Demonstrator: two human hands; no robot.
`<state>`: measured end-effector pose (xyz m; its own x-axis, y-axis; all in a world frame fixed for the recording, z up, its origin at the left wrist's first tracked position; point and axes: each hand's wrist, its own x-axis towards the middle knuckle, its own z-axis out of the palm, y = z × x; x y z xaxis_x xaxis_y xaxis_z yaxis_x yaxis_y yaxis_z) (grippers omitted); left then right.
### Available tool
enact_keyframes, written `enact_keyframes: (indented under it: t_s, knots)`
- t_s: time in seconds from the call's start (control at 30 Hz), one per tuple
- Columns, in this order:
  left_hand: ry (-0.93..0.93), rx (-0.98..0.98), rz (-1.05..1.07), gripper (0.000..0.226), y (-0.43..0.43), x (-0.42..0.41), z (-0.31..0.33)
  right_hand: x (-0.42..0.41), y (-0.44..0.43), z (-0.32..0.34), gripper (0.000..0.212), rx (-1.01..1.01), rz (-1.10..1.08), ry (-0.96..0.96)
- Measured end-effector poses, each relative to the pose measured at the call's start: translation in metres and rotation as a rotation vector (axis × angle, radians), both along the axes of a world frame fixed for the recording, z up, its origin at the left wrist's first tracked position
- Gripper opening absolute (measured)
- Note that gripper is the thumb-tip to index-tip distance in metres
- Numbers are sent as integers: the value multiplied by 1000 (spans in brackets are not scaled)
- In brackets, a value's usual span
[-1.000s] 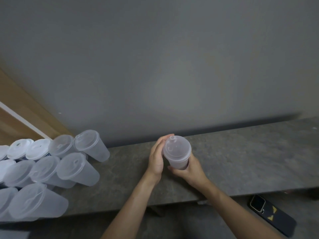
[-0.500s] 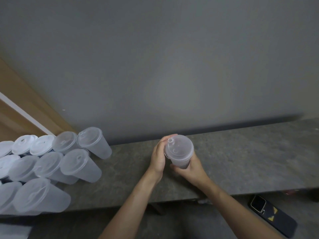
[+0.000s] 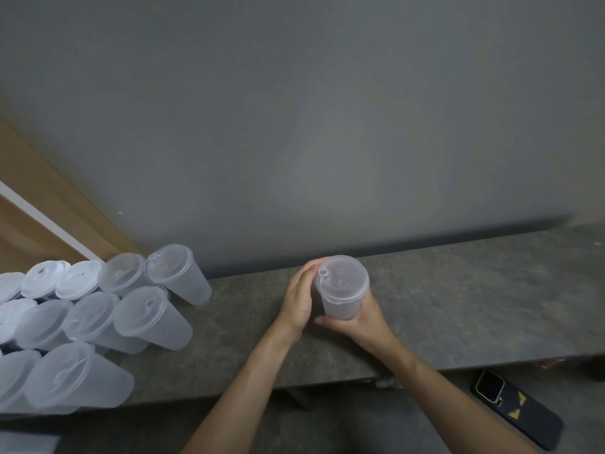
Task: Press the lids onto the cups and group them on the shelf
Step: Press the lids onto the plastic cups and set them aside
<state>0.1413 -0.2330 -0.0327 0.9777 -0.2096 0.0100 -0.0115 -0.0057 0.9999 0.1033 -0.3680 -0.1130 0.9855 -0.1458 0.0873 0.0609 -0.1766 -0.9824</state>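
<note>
A frosted plastic cup (image 3: 342,306) with a clear lid (image 3: 342,279) on top is held over the grey stone shelf (image 3: 458,296). My right hand (image 3: 363,322) wraps the cup's body from below and the right. My left hand (image 3: 298,299) lies flat against the cup's left side, fingertips up at the lid's rim. The lid's spout hole faces left. To the left, several lidded cups (image 3: 98,316) stand grouped in rows on the shelf, the nearest one (image 3: 154,317) a hand's width from my left arm.
A grey wall (image 3: 311,126) rises right behind the shelf. A wooden panel (image 3: 39,208) slants at the far left. Below the shelf's front edge on the right lies a dark phone (image 3: 517,411) face down. The shelf runs on to the right.
The cup and both hands stay nearly in place; the cup has tilted slightly and the lid's spout hole has turned more to the left. The view has shifted a little.
</note>
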Motion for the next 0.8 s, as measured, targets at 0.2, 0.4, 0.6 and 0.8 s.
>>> enact_keyframes:
  t_s: [0.2,0.4,0.6,0.8]
  knots:
    - [36,46,60,39,-2,-5,-1,-3,-5,-4,83,-15,23,15]
    - [45,34,36,43,-1,-4,2,-1,-1,3,109,-26,70,-11]
    - [108,44,96,39,-4,-9,0,-5,-3,0,94,-32,55,12]
    - [90,64,56,43,0,-8,2,-3,-1,3,106,-18,73,-2]
